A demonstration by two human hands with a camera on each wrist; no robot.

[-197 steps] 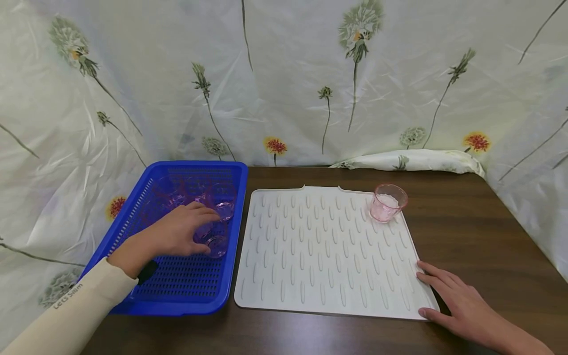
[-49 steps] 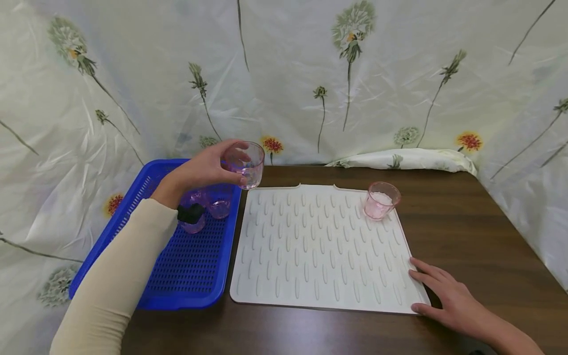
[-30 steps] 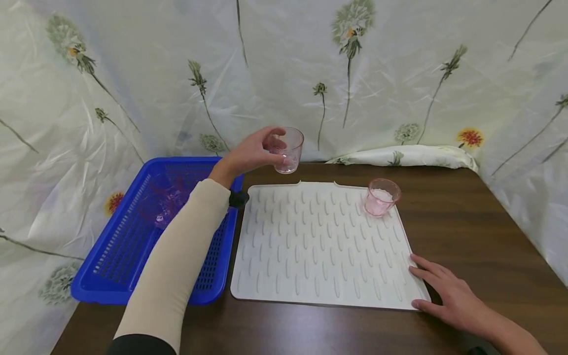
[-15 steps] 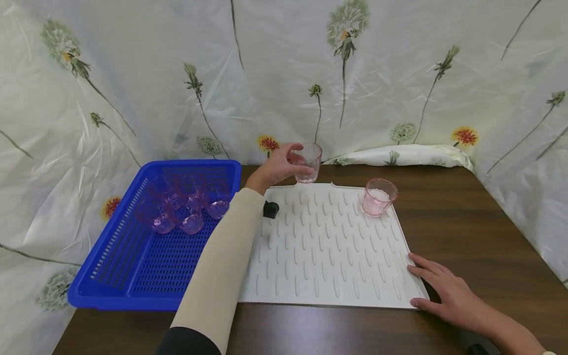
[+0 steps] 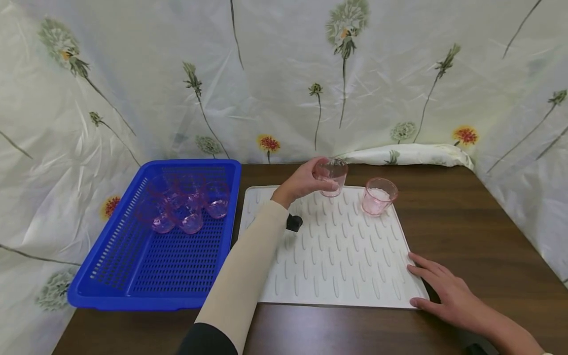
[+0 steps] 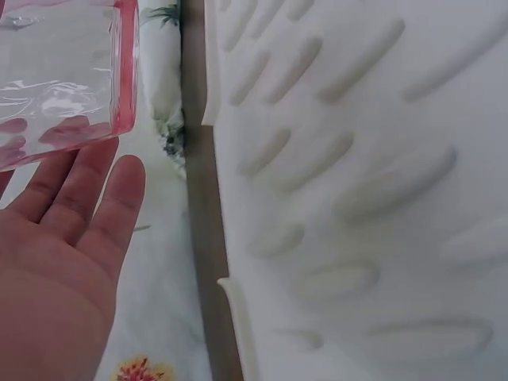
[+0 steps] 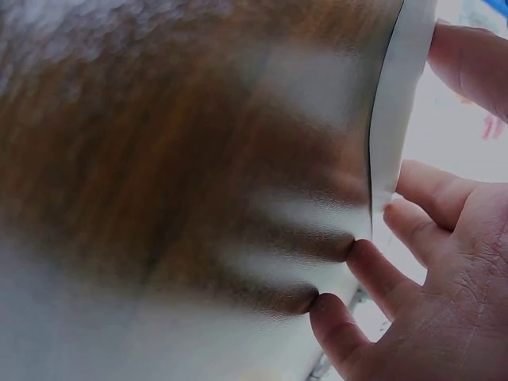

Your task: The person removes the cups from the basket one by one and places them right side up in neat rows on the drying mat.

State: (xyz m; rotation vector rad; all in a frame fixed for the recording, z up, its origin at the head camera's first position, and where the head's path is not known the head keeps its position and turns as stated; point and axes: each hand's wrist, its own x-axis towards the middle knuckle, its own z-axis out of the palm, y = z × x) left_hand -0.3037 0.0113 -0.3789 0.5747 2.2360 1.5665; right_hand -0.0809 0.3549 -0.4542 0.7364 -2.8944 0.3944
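My left hand (image 5: 306, 181) grips a clear pinkish glass (image 5: 335, 178) by its side, over the back edge of the white ridged mat (image 5: 328, 256). In the left wrist view the glass (image 6: 59, 75) shows a pink rim, with fingers (image 6: 123, 198) against its wall. A second pink glass (image 5: 378, 198) stands upright on the mat's back right corner, just right of the held one. My right hand (image 5: 452, 296) rests at the mat's front right corner. In the right wrist view its fingertips (image 7: 365, 252) touch the tabletop and the mat's edge.
A blue perforated basket (image 5: 177, 301) stands left of the mat, with several pink glasses (image 5: 191, 219) lying toward its back. The dark wooden table (image 5: 466, 222) ends at a flowered curtain (image 5: 284, 74), whose folded hem (image 5: 408, 154) lies behind the mat.
My left hand has lifted a glass from the basket and carried it right over the mat, lowering it lately toward the standing glass. The right hand has stayed at the mat's corner.
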